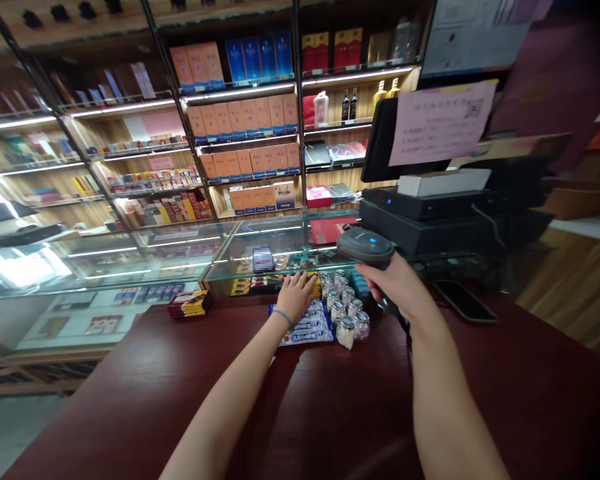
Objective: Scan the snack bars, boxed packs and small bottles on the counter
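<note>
The person's right hand point(393, 283) is gripping a dark barcode scanner point(363, 245), with the fingers wrapping around its handle, and the scanner is being held in the air near the black monitor point(380, 143). The left hand point(297, 298) is reaching over the blue-and-white packets point(313, 328), which are lying on the dark red counter point(180, 400); its fingers are spreading a little, but whether they are touching anything, I cannot tell. Small lidded jars point(347, 331) are standing just beside these packets, and a phone point(465, 301) is lying to the right.
</note>
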### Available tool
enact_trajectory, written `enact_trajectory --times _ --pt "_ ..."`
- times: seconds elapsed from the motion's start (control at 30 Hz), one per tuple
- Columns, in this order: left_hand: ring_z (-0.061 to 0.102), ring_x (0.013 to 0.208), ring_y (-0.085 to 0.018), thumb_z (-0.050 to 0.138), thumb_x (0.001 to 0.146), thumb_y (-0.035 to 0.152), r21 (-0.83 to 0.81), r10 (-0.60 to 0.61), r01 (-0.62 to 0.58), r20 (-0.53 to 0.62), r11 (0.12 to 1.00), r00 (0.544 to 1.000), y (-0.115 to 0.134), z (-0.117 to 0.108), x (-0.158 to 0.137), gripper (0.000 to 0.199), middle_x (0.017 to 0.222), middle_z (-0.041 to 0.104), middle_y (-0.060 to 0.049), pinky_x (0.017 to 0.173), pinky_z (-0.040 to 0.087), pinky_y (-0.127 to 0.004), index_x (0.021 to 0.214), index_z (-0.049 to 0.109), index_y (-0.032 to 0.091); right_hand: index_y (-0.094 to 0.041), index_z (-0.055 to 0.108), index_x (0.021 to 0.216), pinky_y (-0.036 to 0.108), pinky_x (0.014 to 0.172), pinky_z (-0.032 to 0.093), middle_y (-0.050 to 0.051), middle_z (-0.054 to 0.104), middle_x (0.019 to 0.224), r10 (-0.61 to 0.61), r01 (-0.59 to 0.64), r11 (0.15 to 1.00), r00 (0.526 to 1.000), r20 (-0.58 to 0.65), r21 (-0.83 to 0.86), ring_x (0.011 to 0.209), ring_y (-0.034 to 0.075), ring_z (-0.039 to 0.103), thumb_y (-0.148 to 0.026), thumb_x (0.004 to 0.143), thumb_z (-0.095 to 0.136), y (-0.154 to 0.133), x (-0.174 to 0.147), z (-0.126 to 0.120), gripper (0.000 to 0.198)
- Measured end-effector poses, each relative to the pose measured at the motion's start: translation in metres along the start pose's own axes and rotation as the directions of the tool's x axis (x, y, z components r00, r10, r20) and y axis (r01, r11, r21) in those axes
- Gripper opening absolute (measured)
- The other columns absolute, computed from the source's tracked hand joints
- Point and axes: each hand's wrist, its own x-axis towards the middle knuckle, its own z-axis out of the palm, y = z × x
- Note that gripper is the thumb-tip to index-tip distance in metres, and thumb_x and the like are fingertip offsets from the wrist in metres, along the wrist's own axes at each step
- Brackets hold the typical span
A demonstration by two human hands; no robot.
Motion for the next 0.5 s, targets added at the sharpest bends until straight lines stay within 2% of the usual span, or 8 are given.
enact_trajectory --times 0.17,0.27,0.37,0.43,0.5 --pt "0.054 0.127 -0.030 0.063 0.083 0.015 -0.037 -0.090 0.092 0.033 0.995 0.995 0.005 -0.001 -0.001 0.040 0.126 0.065 -0.011 0.116 0.028 -0.051 0.119 0.065 0.032 -0.027 0.048 0.079 0.028 0.038 0.036 -0.007 0.049 0.047 0.022 -0.021 0.999 0.999 -0.024 0.034 0.035 0.013 0.044 -0.039 0.076 0.067 -0.002 0.000 -0.001 0.023" --pt "0.057 0.122 -0.029 0.065 0.080 0.011 -0.223 -0.193 0.192 0.020 0.956 0.981 0.011 -0.008 0.003 0.032 0.114 0.069 -0.010 0.116 0.027 -0.049 0.105 0.070 0.031 -0.026 0.049 0.079 0.028 0.038 0.036 -0.006 0.050 0.048 0.024 -0.023 0.999 0.999 -0.025 0.047 0.036 0.013 0.045 -0.037 0.077 0.066 -0.003 0.000 0.000 0.020" --pt "0.062 0.115 -0.028 0.075 0.074 0.013 -0.417 -0.301 0.272 -0.003 0.867 0.954 0.017 -0.017 0.005 0.023 0.102 0.072 -0.009 0.115 0.031 -0.045 0.091 0.071 0.029 -0.026 0.049 0.078 0.028 0.038 0.036 -0.006 0.051 0.047 0.018 -0.017 0.999 0.999 -0.029 0.040 0.035 0.013 0.045 -0.036 0.076 0.067 -0.004 0.000 0.002 0.020" --pt "0.064 0.112 -0.026 0.075 0.076 0.015 -0.364 -0.260 0.239 -0.008 0.900 0.966 0.019 -0.027 0.004 0.021 0.101 0.073 -0.008 0.111 0.037 -0.042 0.092 0.071 0.028 -0.026 0.049 0.077 0.027 0.038 0.035 -0.007 0.049 0.045 0.009 -0.008 0.999 1.000 -0.030 0.031 0.035 0.013 0.044 -0.037 0.076 0.067 -0.004 0.000 0.004 0.021" --pt "0.065 0.112 -0.023 0.066 0.085 0.016 -0.152 -0.131 0.129 0.000 0.980 0.991 0.017 -0.038 -0.002 0.020 0.107 0.073 -0.008 0.106 0.043 -0.038 0.101 0.069 0.027 -0.026 0.049 0.077 0.027 0.039 0.036 -0.008 0.049 0.044 0.007 -0.005 0.999 0.999 -0.044 0.038 0.034 0.013 0.044 -0.038 0.075 0.068 -0.005 0.001 0.006 0.022"
